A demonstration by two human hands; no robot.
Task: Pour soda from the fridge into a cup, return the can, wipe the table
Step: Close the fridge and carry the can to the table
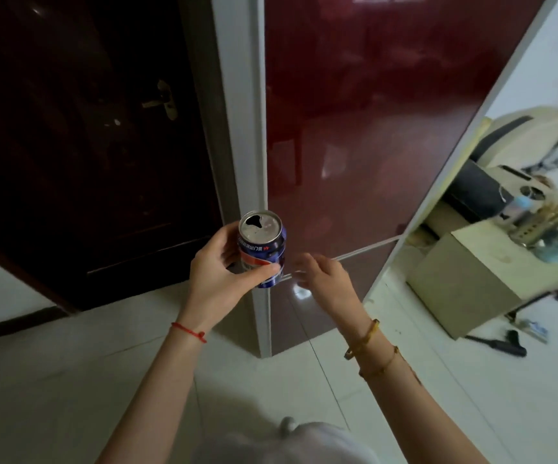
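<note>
Fridge [354,128] edge beside gripped can [264,252]

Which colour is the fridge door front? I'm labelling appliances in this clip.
Glossy dark red, with a pale grey-white frame; the fridge door shows best in the head view.

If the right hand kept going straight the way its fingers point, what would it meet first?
Most likely the fridge door, near its lower edge: the right hand reaches toward the dark red panel with open fingers. Depth is unclear, so contact cannot be judged.
</note>
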